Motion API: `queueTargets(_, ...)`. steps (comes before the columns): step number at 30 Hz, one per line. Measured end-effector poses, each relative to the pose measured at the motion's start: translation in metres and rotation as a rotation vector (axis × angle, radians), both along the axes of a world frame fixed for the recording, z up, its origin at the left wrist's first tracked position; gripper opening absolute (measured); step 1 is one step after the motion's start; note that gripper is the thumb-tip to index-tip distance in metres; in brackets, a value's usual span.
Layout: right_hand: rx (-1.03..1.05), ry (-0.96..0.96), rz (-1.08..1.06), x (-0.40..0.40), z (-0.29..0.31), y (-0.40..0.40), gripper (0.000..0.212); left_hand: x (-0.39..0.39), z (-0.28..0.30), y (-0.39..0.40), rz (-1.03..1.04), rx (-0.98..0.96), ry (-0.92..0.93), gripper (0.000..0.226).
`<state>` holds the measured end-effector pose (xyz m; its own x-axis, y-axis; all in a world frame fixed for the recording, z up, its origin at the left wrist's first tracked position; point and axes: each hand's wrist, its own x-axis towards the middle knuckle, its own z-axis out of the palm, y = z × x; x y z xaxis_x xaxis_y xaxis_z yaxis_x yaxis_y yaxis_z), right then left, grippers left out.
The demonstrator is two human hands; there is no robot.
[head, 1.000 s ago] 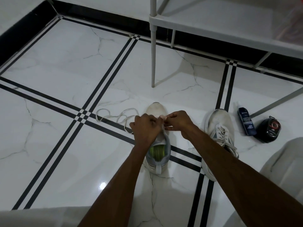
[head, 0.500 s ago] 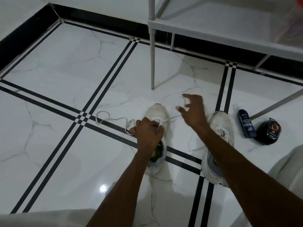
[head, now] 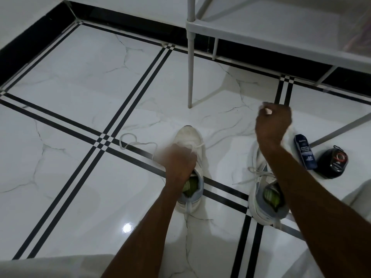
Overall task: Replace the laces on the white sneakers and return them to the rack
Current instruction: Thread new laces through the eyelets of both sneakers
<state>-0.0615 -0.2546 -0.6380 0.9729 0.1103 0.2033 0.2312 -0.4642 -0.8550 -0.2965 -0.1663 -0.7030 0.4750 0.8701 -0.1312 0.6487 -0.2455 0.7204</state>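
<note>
Lacing sneaker, centre frame: soft, light lace point(head: 197, 147), best pinched near its tip.
Right hand point(head: 273, 125) grip is clamping lace end, upper right; left hand point(head: 178, 161) grip is curling on sneaker point(head: 190, 137), blurred.

I'm in a home entryway: marble floor point(head: 84, 81) with black inlay, white shoe rack point(head: 261, 33), sneakers point(head: 190, 137), cleaner bottle point(head: 305, 151).

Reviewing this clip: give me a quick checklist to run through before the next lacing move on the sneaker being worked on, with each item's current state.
1. Left hand steadies the left sneaker: ok.
2. Right hand pinches the lace end: ok, though blurred.
3. Lace pulled taut from the eyelet: cannot tell.
4. Loose lace tail free on the floor: ok.
5. Right sneaker laced: ok.
6. Sneakers back on the rack: not ok.
</note>
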Motion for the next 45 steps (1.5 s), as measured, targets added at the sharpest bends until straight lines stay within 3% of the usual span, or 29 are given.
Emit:
queueTargets(3, -0.183, 0.144, 0.513, -0.049, -0.028, 0.022, 0.049, 0.003, -0.002, 0.000, -0.001, 0.031, 0.009, 0.031)
queueTargets(5, -0.395, 0.151, 0.760, -0.075, -0.048, 0.026, 0.048, 0.005, -0.004, -0.001, -0.017, 0.044, 0.021, 0.028)
queueTargets(7, -0.539, 0.105, 0.863, -0.087, -0.063, 0.024, 0.037, 0.005, -0.007, -0.001, -0.035, 0.041, 0.015, 0.027)
queueTargets(9, -0.651, 0.014, 0.853, -0.092, -0.069, 0.023, 0.021, 0.007, -0.007, -0.003, -0.040, 0.052, 0.018, 0.026)
queueTargets(11, -0.670, -0.035, 0.795, -0.096, -0.069, 0.023, 0.020, 0.005, -0.006, -0.004, -0.021, 0.051, 0.006, 0.021)
queueTargets(16, -0.433, 0.163, 0.206, -0.037, -0.029, -0.006, 0.015, -0.003, -0.002, -0.003, -0.010, 0.120, 0.032, 0.019)
queueTargets(20, -0.412, 0.155, 0.350, -0.057, -0.017, 0.004, 0.045, -0.004, -0.007, -0.002, -0.014, 0.109, 0.026, 0.022)
queueTargets(22, -0.467, 0.183, 0.462, -0.076, -0.027, 0.014, 0.029, -0.005, -0.008, -0.002, 0.020, 0.035, -0.099, 0.024)
queueTargets(25, -0.398, 0.603, 0.547, -0.089, -0.035, 0.022, 0.040, -0.007, 0.001, -0.001, 0.231, -0.066, -0.253, 0.027)
queueTargets(27, -0.259, 0.816, 0.547, -0.096, -0.038, 0.026, 0.039, -0.010, 0.000, 0.006, 0.353, -0.103, -0.234, 0.030)
queueTargets(29, -0.182, 0.898, 0.525, -0.102, -0.041, 0.030, 0.033, -0.010, -0.001, 0.012, 0.370, -0.161, -0.189, 0.032)
queueTargets(36, 0.025, 0.974, 0.458, -0.109, -0.051, 0.031, 0.016, 0.007, -0.012, 0.029, 0.429, -0.314, -0.175, 0.039)
queueTargets(40, 0.118, 1.112, 0.416, -0.107, -0.050, 0.027, 0.011, 0.007, -0.017, 0.032, 0.420, -0.366, -0.237, 0.025)
queueTargets(45, 0.267, 1.214, 0.315, -0.107, -0.050, 0.032, 0.020, 0.005, -0.015, 0.029, 0.458, -0.274, -0.268, 0.023)
